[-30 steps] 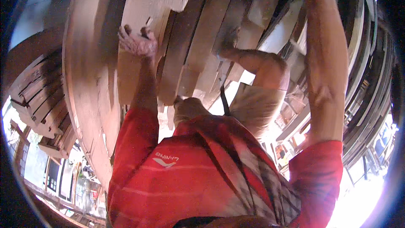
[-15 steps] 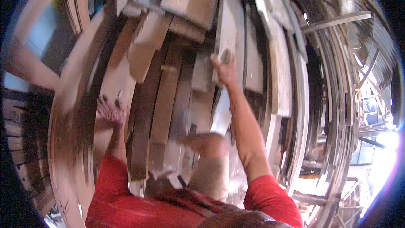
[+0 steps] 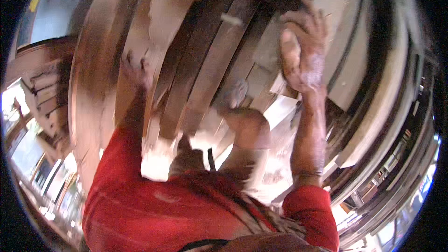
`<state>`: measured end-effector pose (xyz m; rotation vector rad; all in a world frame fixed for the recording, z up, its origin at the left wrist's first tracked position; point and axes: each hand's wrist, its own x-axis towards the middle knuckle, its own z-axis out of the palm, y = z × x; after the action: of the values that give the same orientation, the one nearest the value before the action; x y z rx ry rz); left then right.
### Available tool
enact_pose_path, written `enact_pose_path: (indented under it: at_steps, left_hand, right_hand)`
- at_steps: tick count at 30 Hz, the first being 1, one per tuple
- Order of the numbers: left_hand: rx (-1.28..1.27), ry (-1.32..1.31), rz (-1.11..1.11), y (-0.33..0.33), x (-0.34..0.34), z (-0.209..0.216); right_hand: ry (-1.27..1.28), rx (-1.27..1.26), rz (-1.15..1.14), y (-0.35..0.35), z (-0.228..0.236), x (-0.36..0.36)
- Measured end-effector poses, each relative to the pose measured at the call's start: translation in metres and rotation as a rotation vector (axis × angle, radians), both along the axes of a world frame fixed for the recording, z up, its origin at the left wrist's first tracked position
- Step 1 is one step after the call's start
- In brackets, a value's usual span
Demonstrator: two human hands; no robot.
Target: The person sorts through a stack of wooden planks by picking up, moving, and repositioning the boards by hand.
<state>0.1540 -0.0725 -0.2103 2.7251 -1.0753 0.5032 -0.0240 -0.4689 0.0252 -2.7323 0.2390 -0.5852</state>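
My left hand [image 3: 138,71], somewhat blurred, rests on a pale wooden plank [image 3: 161,32] at the left of a stack of boards, its fingers apart and nothing seen in them. My right hand [image 3: 304,49] is raised in front of a broad light board [image 3: 343,23] at the upper right. Its fingers are spread and it holds nothing; whether it touches the board I cannot tell. Between my arms, several darker brown planks [image 3: 205,60] run lengthwise. My bent leg [image 3: 247,128] is up among them, the foot blurred against the boards.
On the left, a large curved-looking wooden board [image 3: 91,93] stands along the stack. Long pale timbers [image 3: 385,98] line the right side. A small light-coloured chip [image 3: 232,19] lies on a middle plank. Bright light comes through below and at both sides.
My right hand has come off the narrow board's edge and now has its fingers spread. My view has tilted and come closer to the planks; my left hand stays at the pale plank.
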Motion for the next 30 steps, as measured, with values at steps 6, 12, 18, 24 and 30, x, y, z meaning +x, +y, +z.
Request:
enact_pose_path:
  at_steps: [6, 12, 18, 24, 30]
  left_hand:
    - [-0.075, 0.140, 0.269, 0.040, -0.011, -0.056]
    - [0.118, 0.213, 0.105, 0.072, 0.000, -0.069]
    - [0.510, 0.330, -0.030, 0.105, 0.054, -0.102]
    - [0.298, 0.397, -0.198, 0.137, 0.062, -0.083]
    - [0.401, 0.600, -0.125, 0.129, 0.091, -0.026]
  right_hand:
    - [0.046, 0.136, 0.025, 0.007, -0.021, -0.007]
    - [0.141, 0.294, 0.073, 0.008, -0.038, 0.004]
    - [0.086, 0.262, -0.045, 0.022, -0.024, 0.009]
    - [0.014, 0.282, -0.051, 0.028, -0.031, 0.005]
    - [-0.027, 0.380, -0.066, 0.034, -0.005, 0.009]
